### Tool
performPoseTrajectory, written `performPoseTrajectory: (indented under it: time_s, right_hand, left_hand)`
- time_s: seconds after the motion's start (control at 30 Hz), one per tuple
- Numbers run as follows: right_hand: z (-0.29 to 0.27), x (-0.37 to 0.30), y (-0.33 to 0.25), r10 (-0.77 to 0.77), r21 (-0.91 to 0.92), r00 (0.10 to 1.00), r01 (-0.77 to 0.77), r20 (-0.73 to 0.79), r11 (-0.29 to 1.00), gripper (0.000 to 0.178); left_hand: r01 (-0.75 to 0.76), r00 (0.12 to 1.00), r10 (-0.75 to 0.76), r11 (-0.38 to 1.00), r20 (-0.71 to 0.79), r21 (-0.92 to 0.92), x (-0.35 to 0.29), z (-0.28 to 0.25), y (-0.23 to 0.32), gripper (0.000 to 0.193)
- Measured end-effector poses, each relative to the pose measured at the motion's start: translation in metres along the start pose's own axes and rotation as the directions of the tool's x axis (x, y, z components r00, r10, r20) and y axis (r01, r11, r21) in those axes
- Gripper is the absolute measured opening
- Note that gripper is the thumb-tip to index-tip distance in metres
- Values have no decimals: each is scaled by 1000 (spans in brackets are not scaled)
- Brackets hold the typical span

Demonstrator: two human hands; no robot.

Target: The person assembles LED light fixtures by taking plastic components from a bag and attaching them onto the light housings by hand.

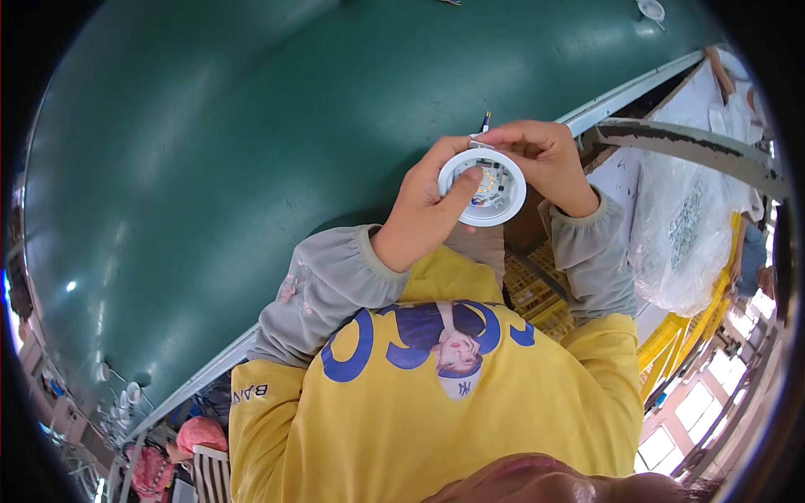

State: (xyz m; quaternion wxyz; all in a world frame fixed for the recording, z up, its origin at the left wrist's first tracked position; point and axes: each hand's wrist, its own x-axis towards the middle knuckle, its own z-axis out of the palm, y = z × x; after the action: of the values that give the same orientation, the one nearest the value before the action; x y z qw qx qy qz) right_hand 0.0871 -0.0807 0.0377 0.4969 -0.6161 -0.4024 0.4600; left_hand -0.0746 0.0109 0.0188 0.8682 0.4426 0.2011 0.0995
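Observation:
A round white downlight (496,215) is held up at the table's edge, its open face turned towards me. Inside its ring sits a small board with yellow LEDs. My left hand (426,199) grips it from the left, with the thumb reaching over the rim onto the board. At the top right of the ring, my right hand (545,159) is closed, its fingers bent against the light beside a small metal clip (480,145). Its fingertips are partly hidden. Behind the clip, a short cable with coloured wire ends (486,122) sticks up.
A green tabletop (226,168) with a pale metal edge fills the left and far side. Another downlight (651,10) lies far right; several more (130,394) stand at the lower left near a person in pink (201,434). On the right are a grey metal bar (688,138), a clear bag of small parts (683,226) and yellow crates (537,298).

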Motion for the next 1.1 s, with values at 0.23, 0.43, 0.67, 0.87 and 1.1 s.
performPoseTrajectory:
  time_s: [0.23, 0.43, 0.67, 0.87, 1.1]
  right_hand:
    - [0, -2, -3, 50, 36, 999, -49, -7, 998, 18]
    - [-4, 0, -4, 64, 28, 998, -64, 12, 998, 17]
    - [-7, 2, -4, 93, 86, 991, -101, 96, 991, 16]
    - [-8, 2, -4, 85, 104, 991, -95, 103, 990, 15]
    - [-8, -2, -4, 48, 90, 997, -53, 67, 995, 14]
  left_hand:
    - [-2, 1000, 2, 1000, -22, 0, -3, -1, 2, 27]
    - [29, 999, -30, 1000, -31, -11, -2, 2, 1, 23]
    - [20, 999, -18, 998, -31, 54, -2, 1, 1, 24]
    - [23, 999, -22, 999, -25, 32, -2, 1, 1, 27]
    - [9, 999, -5, 995, -35, 99, -2, 2, 4, 24]
